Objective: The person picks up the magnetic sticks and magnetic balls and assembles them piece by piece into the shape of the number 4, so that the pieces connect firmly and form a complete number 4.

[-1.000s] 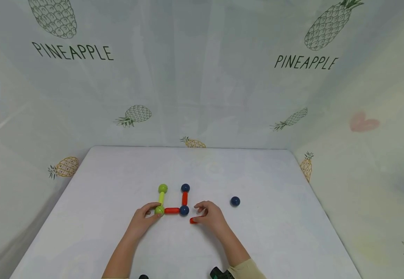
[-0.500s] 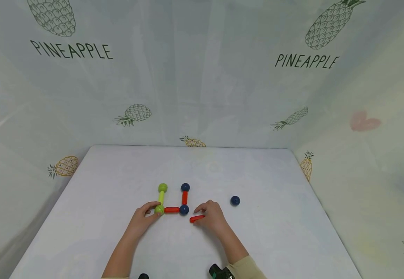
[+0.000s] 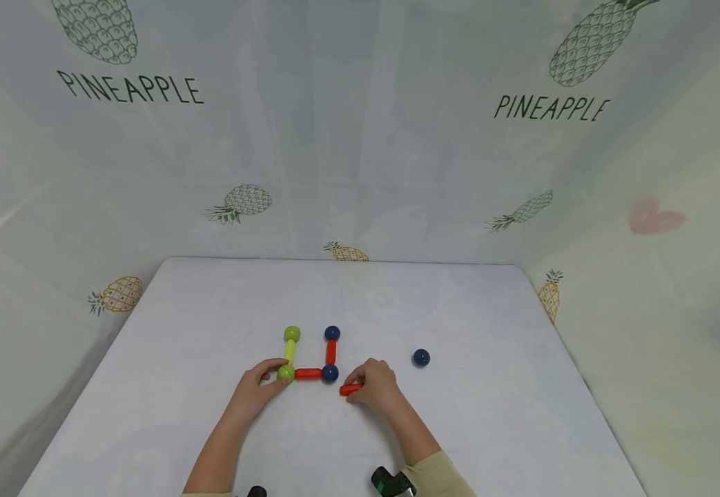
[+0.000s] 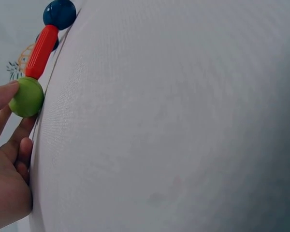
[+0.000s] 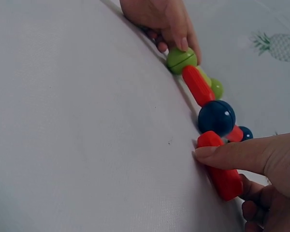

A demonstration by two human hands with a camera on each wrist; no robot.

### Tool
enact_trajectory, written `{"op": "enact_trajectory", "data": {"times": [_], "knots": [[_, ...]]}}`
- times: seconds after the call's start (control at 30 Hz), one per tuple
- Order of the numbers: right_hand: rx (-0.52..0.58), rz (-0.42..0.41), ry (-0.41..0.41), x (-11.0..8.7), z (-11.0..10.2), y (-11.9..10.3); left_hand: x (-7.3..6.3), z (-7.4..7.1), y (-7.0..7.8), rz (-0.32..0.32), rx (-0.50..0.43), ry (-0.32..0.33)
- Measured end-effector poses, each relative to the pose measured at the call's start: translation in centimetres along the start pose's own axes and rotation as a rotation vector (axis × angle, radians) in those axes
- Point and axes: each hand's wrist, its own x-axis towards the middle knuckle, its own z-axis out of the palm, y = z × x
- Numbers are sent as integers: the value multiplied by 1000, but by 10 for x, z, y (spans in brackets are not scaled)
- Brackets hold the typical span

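On the white table lies a U-shaped chain of balls and rods. My left hand (image 3: pixel 255 392) pinches the green ball (image 4: pixel 27 97) at its near left corner. A yellow-green rod (image 3: pixel 289 352) runs from there to a far green ball (image 3: pixel 292 334). One red rod (image 3: pixel 308 374) joins the held ball to a blue ball (image 3: pixel 330 373), and a second red rod (image 3: pixel 331 352) leads on to a far blue ball (image 3: pixel 332 333). My right hand (image 3: pixel 380 386) grips a loose red rod (image 5: pixel 224 181) between thumb and fingers, just right of the near blue ball.
A separate blue ball (image 3: pixel 421 357) lies on the table (image 3: pixel 490 414) to the right of my right hand. Behind the table hangs a pale cloth (image 3: pixel 360 138) printed with pineapples. A black device (image 3: pixel 392 482) is at my right sleeve.
The fingers of my right hand have shifted on the loose red rod, and more of it shows than one second ago. My left hand and the chain stay in place.
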Motion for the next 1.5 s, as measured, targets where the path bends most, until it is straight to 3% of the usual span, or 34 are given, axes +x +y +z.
{"op": "enact_trajectory", "data": {"times": [0.33, 0.7, 0.97, 1.5], "knots": [[41, -12, -5, -2, 0, -5, -1, -1, -1, -6, -4, -4], [111, -22, -63, -2, 1, -18, 2, -1, -2, 10, 14, 0], [197, -7, -78, -5, 6, -28, 2, -1, -1, 13, 24, -1], [252, -44, -106, -12, 17, -32, 3, -1, -2, 22, 25, 6]]}}
